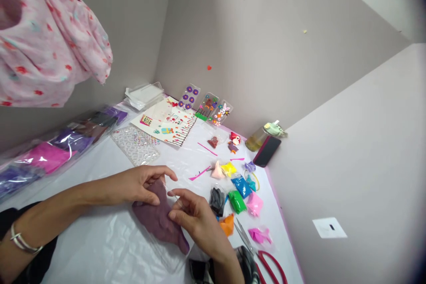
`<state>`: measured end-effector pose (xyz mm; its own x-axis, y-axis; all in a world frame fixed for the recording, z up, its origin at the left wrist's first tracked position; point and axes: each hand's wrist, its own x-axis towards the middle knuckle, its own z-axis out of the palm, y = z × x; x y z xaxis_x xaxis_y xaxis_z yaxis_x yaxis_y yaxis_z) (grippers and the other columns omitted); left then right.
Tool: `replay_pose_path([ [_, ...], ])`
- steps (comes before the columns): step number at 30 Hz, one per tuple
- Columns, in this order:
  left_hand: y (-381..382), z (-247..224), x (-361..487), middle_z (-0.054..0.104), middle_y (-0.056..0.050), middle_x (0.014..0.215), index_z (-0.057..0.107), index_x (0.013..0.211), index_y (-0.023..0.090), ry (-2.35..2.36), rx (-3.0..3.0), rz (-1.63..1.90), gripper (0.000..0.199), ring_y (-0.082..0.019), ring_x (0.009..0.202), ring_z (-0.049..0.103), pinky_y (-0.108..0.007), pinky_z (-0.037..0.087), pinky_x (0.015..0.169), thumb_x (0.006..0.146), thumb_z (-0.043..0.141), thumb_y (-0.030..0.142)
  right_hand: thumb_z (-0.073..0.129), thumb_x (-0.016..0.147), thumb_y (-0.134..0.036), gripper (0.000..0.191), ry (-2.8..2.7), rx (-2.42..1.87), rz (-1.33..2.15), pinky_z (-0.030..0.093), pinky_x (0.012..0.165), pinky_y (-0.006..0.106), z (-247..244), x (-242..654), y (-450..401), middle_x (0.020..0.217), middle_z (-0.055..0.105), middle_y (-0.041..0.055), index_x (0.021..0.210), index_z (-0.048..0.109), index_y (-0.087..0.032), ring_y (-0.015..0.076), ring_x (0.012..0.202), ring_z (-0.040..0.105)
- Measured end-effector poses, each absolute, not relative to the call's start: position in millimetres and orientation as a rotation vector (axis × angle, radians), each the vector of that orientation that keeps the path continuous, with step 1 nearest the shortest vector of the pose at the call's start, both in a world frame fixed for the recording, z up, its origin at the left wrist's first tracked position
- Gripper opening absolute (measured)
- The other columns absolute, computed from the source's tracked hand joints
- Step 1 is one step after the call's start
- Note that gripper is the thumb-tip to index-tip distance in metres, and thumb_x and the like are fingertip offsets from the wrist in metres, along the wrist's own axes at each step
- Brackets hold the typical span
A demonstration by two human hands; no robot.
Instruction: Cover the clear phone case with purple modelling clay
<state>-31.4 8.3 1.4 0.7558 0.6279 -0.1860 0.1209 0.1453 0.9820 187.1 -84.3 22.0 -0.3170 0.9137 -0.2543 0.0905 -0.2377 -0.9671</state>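
The left hand [141,185] rests on a flat mauve clay sheet [156,217] lying over a clear plastic phone case [173,257], and the right hand [196,219] touches the sheet's edge. Bagged coloured clays [236,191] and red-handled steel scissors [262,262] lie to the right.

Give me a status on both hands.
Left hand on purple clay over clear phone case. Right hand fingertips on clay. Red-handled scissors nearby, not blocking.

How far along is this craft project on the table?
Done-looking: three decorated clear cases stand by the wall. In hand: the left hand and right hand work purple clay on a clear case. Left: packets of coloured clay lie nearby, seemingly for further decoration.
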Motion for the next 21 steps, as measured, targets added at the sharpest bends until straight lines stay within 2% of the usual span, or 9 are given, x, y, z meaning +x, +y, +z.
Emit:
replay_pose_path([
  [2,6,0,-29,0.054,0.007,0.069,0.067,0.113,0.026,0.691,1.434,0.383,0.044,-0.013,0.064,0.053,-0.021,0.033,0.055,0.071,0.072,0.015,0.074,0.083,-0.027,0.041,-1.375,-1.291,1.615,0.035,0.063,0.025,22,186,-84,0.069,0.056,-0.0053,0.121,0.065,-0.015,0.0109,0.064,0.048],
  [5,4,0,-27,0.057,0.006,0.067,0.068,0.105,0.024,0.691,1.442,0.401,0.032,-0.016,0.067,0.055,-0.022,0.035,0.059,0.074,0.070,0.019,0.072,0.084,-0.025,0.039,-1.383,-1.326,1.594,0.037,0.065,0.026,23,185,-84,0.071,0.059,-0.0040,0.121,0.064,-0.015,0.0124,0.066,0.051],
  [11,5,0,-27,0.053,0.007,0.064,0.069,0.098,0.020,0.696,1.454,0.377,0.025,-0.012,0.057,0.042,-0.021,0.028,0.051,0.075,0.075,0.030,0.070,0.085,-0.023,0.037,-1.407,-1.338,1.575,0.038,0.066,0.026,26,185,-83,0.071,0.059,-0.0037,0.121,0.065,-0.014,0.0124,0.067,0.051],
  [17,-1,7,-25,0.065,0.004,0.074,0.068,0.089,0.021,0.702,1.455,0.488,0.014,-0.016,0.072,0.057,-0.023,0.039,0.064,0.077,0.073,0.028,0.070,0.084,-0.024,0.035,-1.381,-1.318,1.576,0.040,0.065,0.026,26,184,-83,0.070,0.060,-0.0037,0.117,0.065,-0.015,0.0127,0.065,0.053],
  [21,-4,10,-24,0.069,0.003,0.076,0.068,0.085,0.021,0.674,1.402,0.514,0.011,-0.016,0.073,0.060,-0.024,0.040,0.065,0.080,0.073,0.029,0.071,0.084,-0.025,0.034,-1.366,-1.331,1.571,0.039,0.063,0.026,24,184,-84,0.070,0.060,-0.0039,0.117,0.066,-0.017,0.0129,0.065,0.052],
])
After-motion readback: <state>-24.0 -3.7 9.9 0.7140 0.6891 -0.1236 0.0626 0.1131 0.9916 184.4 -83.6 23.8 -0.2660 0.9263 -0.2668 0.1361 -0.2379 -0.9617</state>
